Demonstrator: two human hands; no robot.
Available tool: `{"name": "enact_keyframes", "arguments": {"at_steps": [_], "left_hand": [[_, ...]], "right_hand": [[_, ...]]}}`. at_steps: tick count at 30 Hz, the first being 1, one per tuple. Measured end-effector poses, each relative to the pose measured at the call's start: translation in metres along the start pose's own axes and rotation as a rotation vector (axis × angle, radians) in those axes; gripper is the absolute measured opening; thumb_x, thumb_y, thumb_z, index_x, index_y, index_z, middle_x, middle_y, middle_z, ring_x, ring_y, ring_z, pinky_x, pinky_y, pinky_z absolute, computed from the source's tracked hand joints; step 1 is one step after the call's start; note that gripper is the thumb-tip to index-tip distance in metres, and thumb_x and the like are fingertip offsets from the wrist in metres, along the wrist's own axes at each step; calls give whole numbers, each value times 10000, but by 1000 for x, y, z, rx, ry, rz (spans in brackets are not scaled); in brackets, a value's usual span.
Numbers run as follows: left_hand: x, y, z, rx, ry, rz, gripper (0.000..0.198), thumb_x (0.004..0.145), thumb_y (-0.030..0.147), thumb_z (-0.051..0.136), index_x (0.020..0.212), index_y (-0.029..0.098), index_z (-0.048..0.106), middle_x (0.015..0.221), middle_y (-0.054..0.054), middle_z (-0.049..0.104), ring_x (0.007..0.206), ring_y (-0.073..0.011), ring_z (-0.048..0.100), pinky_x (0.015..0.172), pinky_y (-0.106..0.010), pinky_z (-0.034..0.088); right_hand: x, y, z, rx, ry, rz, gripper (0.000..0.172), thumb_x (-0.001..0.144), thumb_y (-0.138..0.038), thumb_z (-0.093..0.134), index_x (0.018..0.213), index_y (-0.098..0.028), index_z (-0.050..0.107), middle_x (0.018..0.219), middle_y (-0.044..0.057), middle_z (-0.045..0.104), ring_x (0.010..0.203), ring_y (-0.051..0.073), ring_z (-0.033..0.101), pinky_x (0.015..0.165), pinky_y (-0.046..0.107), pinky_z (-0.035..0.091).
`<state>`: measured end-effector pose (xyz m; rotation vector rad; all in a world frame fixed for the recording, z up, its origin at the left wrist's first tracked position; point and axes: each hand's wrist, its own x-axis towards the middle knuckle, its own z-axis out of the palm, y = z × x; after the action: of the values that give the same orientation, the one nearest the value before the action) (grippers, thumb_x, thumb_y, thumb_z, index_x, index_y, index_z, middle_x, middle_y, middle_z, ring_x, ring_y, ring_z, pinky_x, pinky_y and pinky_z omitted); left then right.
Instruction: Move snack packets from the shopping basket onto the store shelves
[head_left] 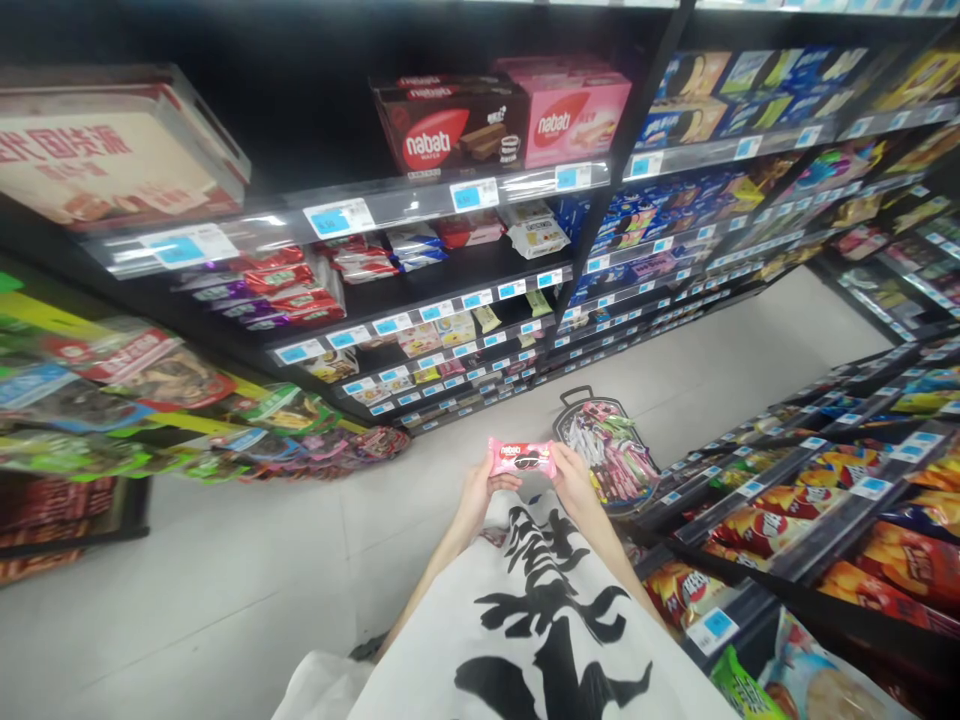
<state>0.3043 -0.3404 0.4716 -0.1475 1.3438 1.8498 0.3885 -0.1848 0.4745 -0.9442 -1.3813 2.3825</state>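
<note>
A small pink and red nabati wafer packet point(521, 459) is stretched level between my two hands, in front of my body. My left hand point(484, 488) pinches its left end, and my right hand point(568, 474) grips the right end. The printed side faces up toward me. Just beyond my right hand, a dark-rimmed shopping basket point(645, 450) stands on the floor, filled with many small pink, white and green packets.
Ahead is a black shelf unit with a brown nabati box point(454, 125) and a pink nabati box point(577, 115). Hanging snack bags point(150, 370) are at left. Another shelf of chip bags point(769, 520) runs close on my right. Pale floor point(247, 560) lies between.
</note>
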Motion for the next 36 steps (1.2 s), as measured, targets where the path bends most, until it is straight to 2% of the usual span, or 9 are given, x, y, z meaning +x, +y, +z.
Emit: {"name": "enact_keyframes", "arguments": {"at_steps": [3,10,16,20,25,29,32,36], "left_hand": [[1,0,-1,16,0,-5,740,718,787,657,855,62,711,682,-154,733,632,-255,715,700,-361,558],[1,0,-9,46,50,12,713,716,759,688,852,60,725,706,-152,749,636,-235,721,699,-333,578],[2,-2,-17,37,96,28,694,747,738,672,874,58,713,692,-148,749,606,-224,716,663,-313,581],[3,-2,-23,45,116,33,676,741,724,685,857,58,703,696,-161,749,628,-244,733,645,-311,584],[3,-4,-24,19,114,-13,637,769,666,692,897,42,700,744,-183,759,673,-257,748,636,-308,594],[1,-8,-22,19,116,-38,613,807,628,674,946,31,698,876,-209,773,664,-232,748,640,-294,601],[1,-11,-23,27,123,-55,594,827,603,661,962,26,693,968,-232,767,678,-228,752,641,-284,600],[0,-12,-25,33,130,-63,581,851,582,636,975,17,697,965,-234,766,669,-224,749,654,-294,607]], "right_hand": [[2,3,-2,20,26,19,341,772,-518,772,826,-198,666,799,29,627,704,159,550,653,285,487],[4,8,-5,-33,44,10,353,777,-539,756,817,-196,681,781,20,628,655,142,536,527,241,445],[0,6,4,-75,-47,7,391,736,-497,813,967,-198,716,804,6,663,619,123,579,539,243,479],[0,9,6,-36,-26,-9,400,697,-451,855,973,-190,728,796,7,689,624,112,586,589,243,507],[3,17,5,186,20,136,367,622,-323,911,907,-170,738,764,-11,679,570,66,544,543,186,479],[5,22,3,330,22,267,286,642,-247,894,848,-149,723,760,-9,675,565,45,533,535,136,476],[5,25,1,350,23,295,268,652,-226,882,855,-154,722,793,-10,685,585,44,545,542,119,484],[6,30,-1,349,23,293,262,674,-219,861,896,-186,725,830,-11,697,598,64,556,544,154,506]]}}
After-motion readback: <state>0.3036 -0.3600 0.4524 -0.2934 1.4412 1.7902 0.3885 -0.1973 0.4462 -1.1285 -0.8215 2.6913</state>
